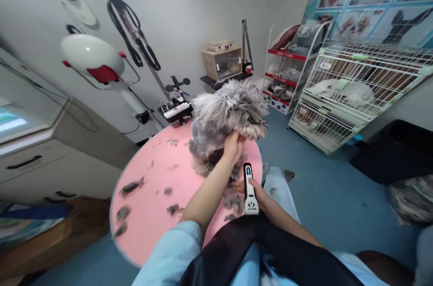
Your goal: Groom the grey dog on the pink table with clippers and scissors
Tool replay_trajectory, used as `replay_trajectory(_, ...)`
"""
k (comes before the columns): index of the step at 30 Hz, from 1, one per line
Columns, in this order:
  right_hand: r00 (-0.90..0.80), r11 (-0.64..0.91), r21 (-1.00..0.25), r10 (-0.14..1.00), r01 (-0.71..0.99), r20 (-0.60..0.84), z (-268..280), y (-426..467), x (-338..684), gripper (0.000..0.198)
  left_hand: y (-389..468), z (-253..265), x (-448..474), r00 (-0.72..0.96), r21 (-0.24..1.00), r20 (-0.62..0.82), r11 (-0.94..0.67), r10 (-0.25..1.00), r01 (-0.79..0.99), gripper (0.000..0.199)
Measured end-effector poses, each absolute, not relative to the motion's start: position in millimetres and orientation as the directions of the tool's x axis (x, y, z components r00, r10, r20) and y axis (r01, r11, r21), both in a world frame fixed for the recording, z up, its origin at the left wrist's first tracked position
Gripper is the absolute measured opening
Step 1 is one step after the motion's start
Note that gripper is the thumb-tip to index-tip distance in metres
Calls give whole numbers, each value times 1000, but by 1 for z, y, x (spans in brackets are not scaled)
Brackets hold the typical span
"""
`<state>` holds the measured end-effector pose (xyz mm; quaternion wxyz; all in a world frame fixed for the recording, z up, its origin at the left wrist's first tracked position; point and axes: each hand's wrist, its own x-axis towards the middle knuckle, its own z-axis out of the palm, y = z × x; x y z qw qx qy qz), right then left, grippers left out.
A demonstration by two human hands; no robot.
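Note:
A grey, shaggy dog is on the pink round table, its body clipped short and its head fur long. My left hand reaches under its chin and is closed on the fur there; the fingertips are partly hidden by the muzzle. In my right hand is a white and black hair clipper with a lit blue display. The clipper is apart from the dog, its wide end towards me. Tufts of cut grey fur lie scattered over the tabletop.
A tool tray sits at the table's far edge, beside a white and red dryer on a stand. A wire cage with a white animal and a shelf rack stand at the right. More fur tufts lie on the blue floor.

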<state>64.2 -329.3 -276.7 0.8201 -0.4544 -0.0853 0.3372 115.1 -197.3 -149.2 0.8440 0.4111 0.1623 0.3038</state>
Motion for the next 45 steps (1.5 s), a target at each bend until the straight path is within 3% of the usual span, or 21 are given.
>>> replay_trajectory(2,808,409,-790,561,-458,-178,-278,-332,79,36,-203,-127,132,786,683,-15,580,618,-443,27)
replay_trajectory(5,865,489,-776,481,-400,-143,-268,-346,110,40,-208,-100,135,802,625,31,615,597,-481,28)
replay_trajectory(7,870,517,-769,482,-376,-100,-251,-355,128,41,-207,-90,130,796,638,62,589,602,-495,28)
replay_trajectory(9,849,524,-766,526,-372,-52,-226,-355,140,43,-200,-87,121,784,729,112,485,611,-482,27)
replay_trajectory(11,803,543,-756,595,-366,38,-194,-342,145,46,-186,-87,108,735,873,231,197,638,-446,26)
replay_trajectory(13,735,601,-718,652,-350,186,-160,-322,147,46,-166,-84,93,598,882,463,-273,655,-383,25)
replay_trajectory(15,702,657,-669,655,-346,280,-131,-299,149,45,-144,-71,78,443,662,731,-699,519,-272,28)
replay_trajectory(16,706,679,-649,642,-343,299,-121,-289,151,44,-133,-59,73,420,509,820,-830,389,-226,29)
replay_trajectory(18,728,695,-633,620,-340,291,-108,-275,155,43,-118,-25,70,495,224,863,-952,95,-207,19)
replay_trajectory(20,771,698,-633,589,-334,243,-106,-268,156,43,-113,14,78,605,61,787,-961,-120,-269,11)
replay_trajectory(23,868,750,-612,454,-252,199,-115,-271,147,44,-121,62,105,758,66,593,-922,-272,-382,22)
replay_trajectory(26,886,761,-647,330,-44,327,-125,-289,130,46,-129,85,135,872,226,398,-890,-286,-395,27)
replay_trajectory(29,798,635,-721,266,277,540,-121,-311,115,45,-130,91,154,919,358,310,-865,-245,-352,23)
replay_trajectory(31,698,495,-670,163,554,697,-107,-318,113,42,-129,92,162,931,403,278,-851,-236,-336,21)
replay_trajectory(33,540,325,-536,86,779,837,-90,-315,118,41,-127,93,166,938,426,258,-845,-229,-324,20)
replay_trajectory(36,332,110,-341,93,933,939,-75,-299,133,44,-125,94,171,940,437,264,-843,-214,-314,20)
replay_trajectory(39,237,13,-243,173,970,956,-75,-285,144,44,-123,94,173,940,462,281,-831,-193,-309,20)
replay_trajectory(43,227,58,-234,106,971,968,-79,-284,147,48,-117,91,174,926,505,329,-794,-183,-337,22)
replay_trajectory(45,265,87,-287,204,954,942,-79,-287,145,47,-113,90,174,914,517,363,-778,-179,-357,23)
